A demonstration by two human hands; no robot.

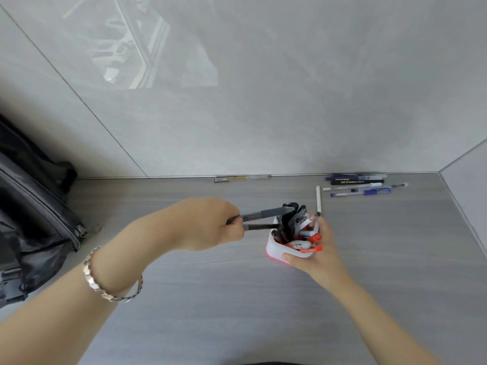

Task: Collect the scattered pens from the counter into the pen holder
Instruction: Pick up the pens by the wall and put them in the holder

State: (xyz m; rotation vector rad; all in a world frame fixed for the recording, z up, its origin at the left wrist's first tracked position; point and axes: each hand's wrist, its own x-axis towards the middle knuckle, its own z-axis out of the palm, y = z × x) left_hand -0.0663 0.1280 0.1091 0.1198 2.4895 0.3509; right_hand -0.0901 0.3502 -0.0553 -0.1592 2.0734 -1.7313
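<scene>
Pinched in left hand [210,225]: two dark slim plastic pens [263,218], light, stiff, slippery; right hand [315,256] clasps white pink-based pen holder [279,250], top-heavy.

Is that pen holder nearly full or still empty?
Nearly full: the pen holder is crowded with dark and orange pens rising above its rim.

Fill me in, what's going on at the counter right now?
The left hand is feeding two dark pens into the pen holder, which the right hand steadies. More pens lie by the wall: a cluster at right, a white pen near the holder, one along the wall.
</scene>
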